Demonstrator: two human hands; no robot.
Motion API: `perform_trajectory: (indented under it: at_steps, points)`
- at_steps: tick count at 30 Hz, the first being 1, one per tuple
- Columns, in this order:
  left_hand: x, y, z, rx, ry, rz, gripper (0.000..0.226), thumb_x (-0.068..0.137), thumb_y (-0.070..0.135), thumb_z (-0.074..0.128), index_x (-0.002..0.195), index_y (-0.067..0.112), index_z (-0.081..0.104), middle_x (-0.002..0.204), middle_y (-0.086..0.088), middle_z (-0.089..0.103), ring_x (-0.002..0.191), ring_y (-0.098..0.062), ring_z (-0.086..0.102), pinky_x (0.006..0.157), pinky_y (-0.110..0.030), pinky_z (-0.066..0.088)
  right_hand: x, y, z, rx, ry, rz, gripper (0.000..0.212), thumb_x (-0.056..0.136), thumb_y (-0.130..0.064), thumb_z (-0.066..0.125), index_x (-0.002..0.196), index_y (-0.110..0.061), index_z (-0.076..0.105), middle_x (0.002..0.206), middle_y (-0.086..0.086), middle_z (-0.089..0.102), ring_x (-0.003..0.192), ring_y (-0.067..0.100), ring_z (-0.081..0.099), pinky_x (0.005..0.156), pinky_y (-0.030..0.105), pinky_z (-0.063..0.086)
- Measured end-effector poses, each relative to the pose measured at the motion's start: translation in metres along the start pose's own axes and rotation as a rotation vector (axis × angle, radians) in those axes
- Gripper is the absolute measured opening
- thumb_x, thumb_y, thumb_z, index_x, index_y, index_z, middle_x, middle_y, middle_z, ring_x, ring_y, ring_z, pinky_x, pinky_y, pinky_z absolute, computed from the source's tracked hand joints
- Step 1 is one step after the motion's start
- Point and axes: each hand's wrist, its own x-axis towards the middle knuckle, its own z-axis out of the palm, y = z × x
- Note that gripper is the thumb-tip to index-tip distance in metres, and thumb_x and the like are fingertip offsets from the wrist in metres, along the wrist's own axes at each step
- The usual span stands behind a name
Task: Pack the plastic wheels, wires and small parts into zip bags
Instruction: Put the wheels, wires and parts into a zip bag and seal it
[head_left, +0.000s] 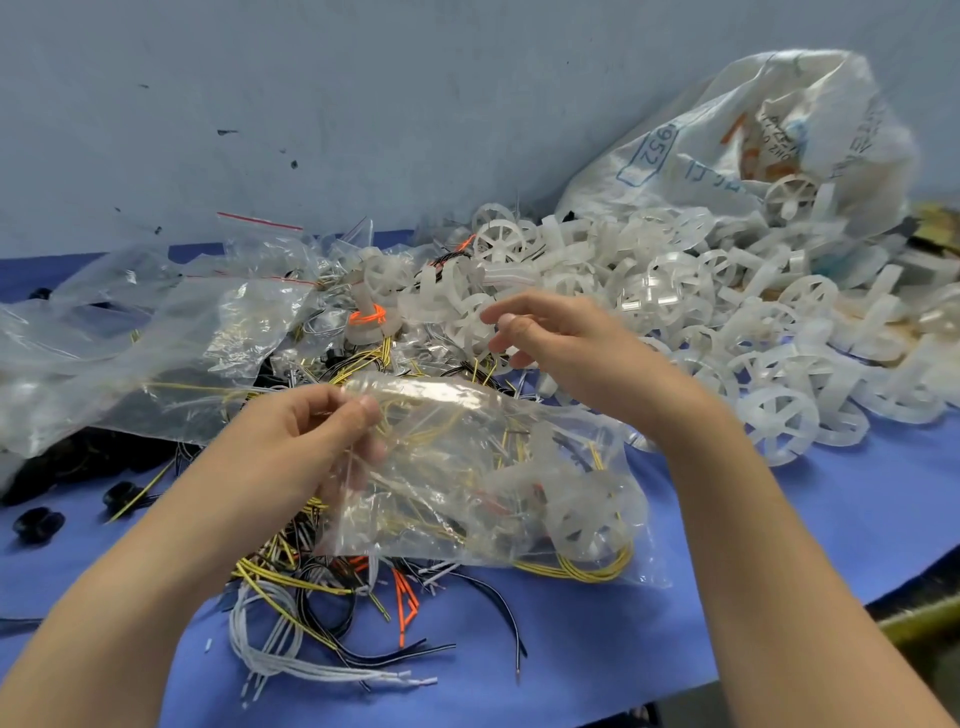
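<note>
Loose wires (280, 577) — spread on blue bench (753, 571). Zip bag (493, 467), part-filled, is pinched at its mouth by left hand (306, 431); right hand (550, 332) empty, fingers (506, 312) apart, over plastic wheels (670, 296). Film judged limp, slippery — best held at the rim.
</note>
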Motion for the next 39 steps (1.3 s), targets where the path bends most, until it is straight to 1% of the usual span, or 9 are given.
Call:
perform_trajectory:
  at_steps: [4,7,10,13,14,15,17,26,39]
  points:
    - [0.0,0.028,0.01,-0.141,-0.048,0.213,0.026,0.084,0.038,0.058,0.085,0.015,0.069,0.072,-0.003,0.069,0.059,-0.015,0.063,0.054,-0.023,0.051,0.008,-0.008,0.013,-0.103,-0.118,0.005,0.031,0.102,-0.047,0.045,0.116,-0.03,0.067,0.099,-0.019,0.069,0.092,0.0,0.063,0.092,0.031,0.052]
    - [0.001,0.041,0.019,-0.121,-0.088,0.348,0.025,0.087,0.033,0.055,0.091,0.012,0.067,0.071,-0.001,0.064,0.061,-0.014,0.061,0.057,-0.021,0.05,0.008,-0.015,0.024,-0.061,-0.19,-0.033,0.039,0.101,-0.054,0.039,0.12,-0.035,0.066,0.102,-0.035,0.064,0.099,-0.015,0.056,0.092,0.013,0.042]
    - [0.005,0.044,0.021,-0.093,-0.07,0.385,0.021,0.088,0.032,0.052,0.092,0.018,0.068,0.07,-0.003,0.06,0.06,-0.013,0.059,0.059,-0.019,0.048,0.005,-0.018,0.028,0.014,-0.222,-0.004,0.047,0.099,-0.058,0.036,0.122,-0.032,0.068,0.125,-0.014,0.067,0.118,0.002,0.058,0.101,0.018,0.042]
    - [0.009,0.045,0.021,-0.102,-0.05,0.406,0.018,0.092,0.027,0.051,0.091,0.019,0.067,0.067,-0.002,0.058,0.059,-0.013,0.058,0.058,-0.017,0.047,0.003,-0.021,0.026,0.034,-0.193,0.006,0.056,0.091,-0.067,0.038,0.087,-0.026,0.074,0.097,0.005,0.074,0.093,0.018,0.069,0.092,0.035,0.051]
    - [0.01,0.045,0.02,-0.097,-0.03,0.418,0.017,0.094,0.024,0.051,0.091,0.019,0.067,0.066,-0.001,0.057,0.058,-0.012,0.057,0.057,-0.015,0.046,0.002,-0.022,0.025,0.041,-0.163,0.015,0.059,0.09,-0.07,0.038,0.071,-0.024,0.07,0.076,-0.002,0.07,0.072,0.011,0.065,0.092,0.033,0.05]
    - [0.011,0.045,0.019,-0.088,-0.005,0.429,0.017,0.095,0.023,0.051,0.091,0.02,0.068,0.065,0.0,0.057,0.057,-0.01,0.057,0.057,-0.014,0.046,0.002,-0.023,0.024,0.047,-0.135,0.025,0.062,0.09,-0.071,0.039,0.054,-0.024,0.058,0.058,-0.009,0.055,0.054,0.006,0.052,0.062,0.022,0.046]
    - [0.013,0.045,0.017,-0.064,0.042,0.451,0.017,0.096,0.022,0.052,0.092,0.023,0.069,0.063,0.0,0.056,0.056,-0.01,0.055,0.058,-0.013,0.046,0.002,-0.026,0.021,0.076,-0.111,0.054,0.067,0.09,-0.071,0.039,0.042,-0.025,0.039,0.044,-0.014,0.033,0.039,0.004,0.032,0.044,0.008,0.03]
    - [0.019,0.056,-0.007,0.103,0.328,0.641,0.013,0.097,0.033,0.057,0.092,0.041,0.067,0.075,0.023,0.065,0.072,0.007,0.058,0.07,-0.003,0.041,0.0,-0.045,0.005,0.457,-0.046,-0.272,0.013,0.094,-0.027,0.063,0.083,-0.024,0.07,0.071,0.002,0.052,0.063,0.011,0.047,0.06,0.018,0.042]
    - [0.022,0.046,-0.02,0.08,0.432,0.528,0.014,0.091,0.052,0.056,0.101,0.049,0.065,0.092,0.018,0.07,0.087,0.004,0.065,0.078,-0.012,0.048,0.003,-0.044,0.004,0.215,0.294,-0.277,0.016,0.095,-0.014,0.063,0.089,-0.028,0.065,0.083,0.006,0.056,0.065,0.018,0.051,0.068,0.045,0.048]
